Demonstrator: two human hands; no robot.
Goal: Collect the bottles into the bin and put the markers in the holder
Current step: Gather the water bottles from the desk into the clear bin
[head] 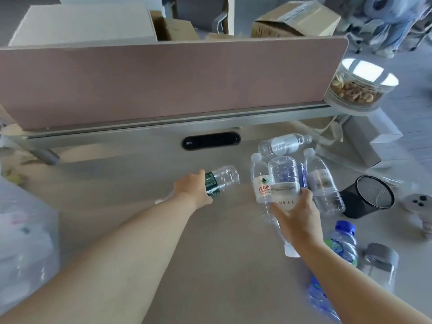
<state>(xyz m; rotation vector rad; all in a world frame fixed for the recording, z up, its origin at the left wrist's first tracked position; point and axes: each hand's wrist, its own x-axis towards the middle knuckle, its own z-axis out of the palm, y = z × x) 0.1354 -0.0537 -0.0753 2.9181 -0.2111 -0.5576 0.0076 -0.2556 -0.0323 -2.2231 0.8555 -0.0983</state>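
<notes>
Head view, looking down at a pale table (145,230) backed by a pink divider (163,83).

Left hand (194,190): arm reaching forward over the middle of the table, fingers closed around the green-labelled end of a clear bottle (223,180), which points away to the right, base outward.

Right hand (297,218): fingers wrapped around a second clear bottle (284,181), gripped low on its white label, base pointing away from the person. A white cap (291,251) shows just below the wrist; blur leaves it unclear which bottle it belongs to.

Bottle cluster, right of centre: a red-labelled bottle (260,181) just left of the held one; a grey-labelled bottle (323,183) just to its right; a further clear bottle (284,143) lying on its side behind them, near the divider rail. A blue label edge shows between the held and grey-labelled bottles.

Near right: a blue-capped bottle (344,242) beside the right forearm, and another blue-labelled bottle (319,298) partly hidden under it.

Holder (371,195): black mesh cup tipped on its side, mouth toward the viewer, just right of the cluster. Markers are not identifiable.

Bin (25,242): translucent container at the left edge, blurred, well apart from the bottles.

Other items: a grey-lidded jar (381,260) at lower right; a tub of nuts (360,87) at the divider's right end; cardboard boxes (294,19) beyond the divider.
</notes>
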